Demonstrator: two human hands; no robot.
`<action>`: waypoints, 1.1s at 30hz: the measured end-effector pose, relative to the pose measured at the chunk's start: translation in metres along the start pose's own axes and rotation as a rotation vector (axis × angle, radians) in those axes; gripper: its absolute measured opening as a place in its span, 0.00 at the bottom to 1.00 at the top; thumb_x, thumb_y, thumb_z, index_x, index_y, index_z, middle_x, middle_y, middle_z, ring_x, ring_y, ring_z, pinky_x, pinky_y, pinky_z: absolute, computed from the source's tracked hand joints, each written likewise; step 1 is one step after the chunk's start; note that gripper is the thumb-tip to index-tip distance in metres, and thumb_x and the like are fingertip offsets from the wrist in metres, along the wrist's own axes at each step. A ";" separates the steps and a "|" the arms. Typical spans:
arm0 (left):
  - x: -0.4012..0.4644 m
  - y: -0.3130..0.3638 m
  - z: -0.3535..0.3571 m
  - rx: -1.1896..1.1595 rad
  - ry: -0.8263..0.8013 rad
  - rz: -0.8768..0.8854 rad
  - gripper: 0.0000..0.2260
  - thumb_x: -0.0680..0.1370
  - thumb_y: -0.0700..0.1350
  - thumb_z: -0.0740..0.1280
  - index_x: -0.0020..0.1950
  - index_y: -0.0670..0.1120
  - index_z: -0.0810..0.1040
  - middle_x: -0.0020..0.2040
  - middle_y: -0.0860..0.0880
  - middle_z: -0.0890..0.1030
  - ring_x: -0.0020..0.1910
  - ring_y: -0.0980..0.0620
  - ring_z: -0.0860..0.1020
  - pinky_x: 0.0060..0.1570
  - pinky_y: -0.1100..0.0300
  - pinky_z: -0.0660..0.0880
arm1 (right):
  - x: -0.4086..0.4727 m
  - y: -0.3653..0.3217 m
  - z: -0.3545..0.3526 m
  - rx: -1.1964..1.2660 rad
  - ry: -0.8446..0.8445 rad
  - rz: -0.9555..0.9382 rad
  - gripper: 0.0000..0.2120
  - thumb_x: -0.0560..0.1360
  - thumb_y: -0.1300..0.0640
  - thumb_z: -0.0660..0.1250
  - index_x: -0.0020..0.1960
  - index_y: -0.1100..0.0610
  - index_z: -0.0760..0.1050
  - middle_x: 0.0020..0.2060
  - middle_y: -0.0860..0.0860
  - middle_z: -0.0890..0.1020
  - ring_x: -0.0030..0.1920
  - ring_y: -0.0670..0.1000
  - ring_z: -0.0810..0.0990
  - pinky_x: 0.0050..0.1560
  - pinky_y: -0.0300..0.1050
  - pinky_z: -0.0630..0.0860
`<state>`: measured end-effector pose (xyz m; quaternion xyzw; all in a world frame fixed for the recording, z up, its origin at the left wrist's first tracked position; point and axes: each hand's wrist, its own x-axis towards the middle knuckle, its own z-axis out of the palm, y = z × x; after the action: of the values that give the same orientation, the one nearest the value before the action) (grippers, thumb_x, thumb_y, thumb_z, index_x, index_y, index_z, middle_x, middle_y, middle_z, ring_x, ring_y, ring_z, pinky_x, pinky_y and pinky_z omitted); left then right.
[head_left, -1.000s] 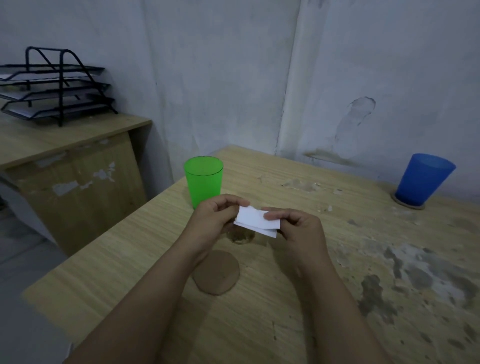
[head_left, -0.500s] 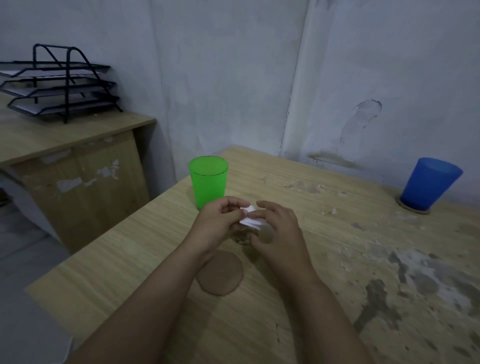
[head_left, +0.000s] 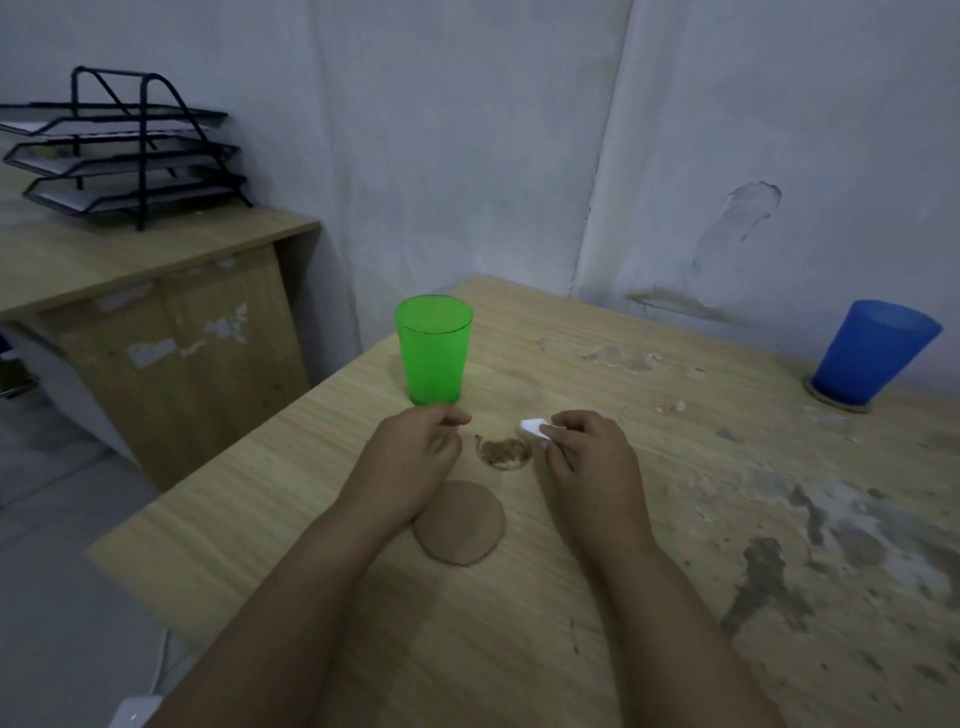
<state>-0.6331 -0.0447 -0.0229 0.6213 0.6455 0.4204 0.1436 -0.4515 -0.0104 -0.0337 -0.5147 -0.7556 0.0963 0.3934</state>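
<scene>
Pinching a folded paper (head_left: 535, 427) between thumb and fingers, the right hand (head_left: 587, 460) hovers over the table (head_left: 675, 519), just right of a brown stain (head_left: 504, 453). The left hand (head_left: 415, 460), fingers curled on nothing, sits below the green cup (head_left: 434, 351), beside a coaster (head_left: 460, 522).

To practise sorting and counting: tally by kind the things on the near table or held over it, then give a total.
Cups: 2 (green cup, blue cup)
Coasters: 2 (bare coaster, coaster under the blue cup)
Paper: 1 (folded paper, pinched by the right hand)
Total: 5
</scene>
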 end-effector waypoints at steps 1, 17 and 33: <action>-0.003 -0.003 0.001 0.051 -0.010 0.026 0.09 0.77 0.42 0.65 0.56 0.48 0.81 0.52 0.52 0.82 0.52 0.55 0.77 0.49 0.68 0.67 | -0.001 0.002 0.000 -0.023 0.004 -0.010 0.11 0.72 0.64 0.67 0.53 0.57 0.82 0.51 0.53 0.80 0.54 0.54 0.73 0.48 0.32 0.59; -0.034 -0.001 0.013 0.277 0.001 -0.044 0.17 0.79 0.54 0.57 0.62 0.47 0.75 0.62 0.49 0.77 0.62 0.50 0.73 0.59 0.56 0.68 | 0.004 -0.007 0.011 -0.187 -0.107 0.108 0.11 0.75 0.63 0.60 0.49 0.64 0.80 0.48 0.59 0.79 0.52 0.57 0.73 0.49 0.47 0.67; -0.028 0.002 0.016 0.270 0.002 -0.112 0.17 0.79 0.45 0.57 0.66 0.45 0.74 0.69 0.49 0.73 0.67 0.50 0.70 0.65 0.58 0.64 | 0.020 -0.005 0.000 -0.118 -0.455 -0.191 0.11 0.73 0.64 0.62 0.51 0.63 0.80 0.51 0.61 0.80 0.54 0.58 0.77 0.56 0.47 0.67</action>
<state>-0.6155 -0.0652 -0.0408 0.5975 0.7301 0.3216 0.0816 -0.4578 0.0049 -0.0209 -0.4280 -0.8744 0.1279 0.1897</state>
